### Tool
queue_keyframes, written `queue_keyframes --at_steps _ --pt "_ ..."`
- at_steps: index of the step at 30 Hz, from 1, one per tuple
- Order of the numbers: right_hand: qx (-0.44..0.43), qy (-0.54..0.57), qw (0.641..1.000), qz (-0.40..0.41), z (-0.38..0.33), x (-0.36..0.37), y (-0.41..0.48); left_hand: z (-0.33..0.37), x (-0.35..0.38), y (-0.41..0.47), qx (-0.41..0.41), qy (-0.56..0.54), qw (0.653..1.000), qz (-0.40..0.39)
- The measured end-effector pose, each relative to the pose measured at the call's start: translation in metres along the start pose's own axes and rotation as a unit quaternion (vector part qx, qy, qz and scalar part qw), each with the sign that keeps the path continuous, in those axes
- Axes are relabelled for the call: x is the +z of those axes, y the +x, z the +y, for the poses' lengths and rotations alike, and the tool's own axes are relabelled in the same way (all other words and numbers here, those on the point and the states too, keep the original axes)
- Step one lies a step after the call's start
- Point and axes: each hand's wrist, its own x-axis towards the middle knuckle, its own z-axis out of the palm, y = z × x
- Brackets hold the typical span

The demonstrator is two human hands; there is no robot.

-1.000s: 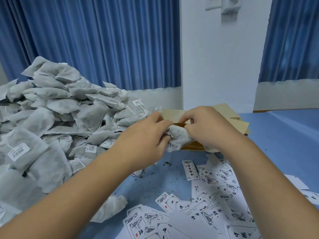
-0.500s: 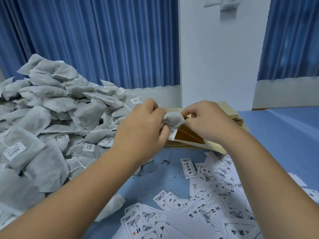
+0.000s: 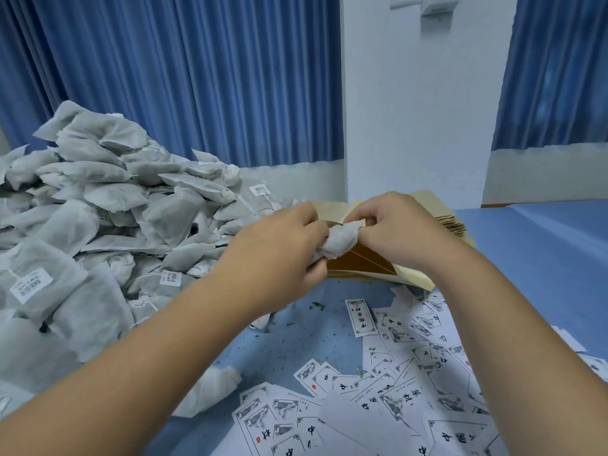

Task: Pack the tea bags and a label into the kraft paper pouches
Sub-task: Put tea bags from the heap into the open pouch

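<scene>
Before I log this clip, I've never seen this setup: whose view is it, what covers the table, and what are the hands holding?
No machine here: one camera worn on a person's head looks down at their bare hands. The left hand and right hand both pinch a white tea bag over an opened kraft pouch atop a stack of pouches. A big pile of tea bags lies to the left on the blue table, and printed paper labels are scattered in front on the right.
</scene>
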Motion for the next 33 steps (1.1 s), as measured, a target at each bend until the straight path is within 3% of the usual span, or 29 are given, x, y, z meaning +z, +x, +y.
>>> queue_keyframes --at_steps 8,14,16,18,20,23,28,33 --pt "0.032 0.063 0.997 -0.020 0.002 -0.001 0.001 -0.003 -0.009 0.012 0.041 0.070 0.993 -0.087" --pt "0.017 0.067 0.997 -0.028 -0.007 0.006 0.002 0.022 0.010 0.011 -0.032 0.114 0.992 -0.033" --pt "0.018 0.040 0.999 -0.014 -0.007 0.008 0.001 0.024 0.016 0.014 -0.048 0.019 0.997 -0.061" --pt "0.027 0.031 0.999 0.003 -0.004 0.006 0.001 0.021 0.015 0.017 -0.077 -0.163 0.980 -0.089" --pt "0.037 0.041 0.998 0.003 0.000 0.000 0.002 0.018 0.010 0.016 -0.113 -0.290 0.949 -0.046" --pt "0.036 0.058 0.998 -0.012 0.001 -0.002 0.002 0.014 0.006 0.015 -0.153 -0.336 0.929 0.036" --pt "0.045 0.045 0.998 0.002 0.001 0.000 0.002 0.008 0.009 0.012 -0.104 -0.291 0.951 0.021" --pt "0.034 0.036 0.999 -0.008 -0.003 0.001 0.001 0.004 0.017 0.006 -0.118 -0.085 0.989 0.034"
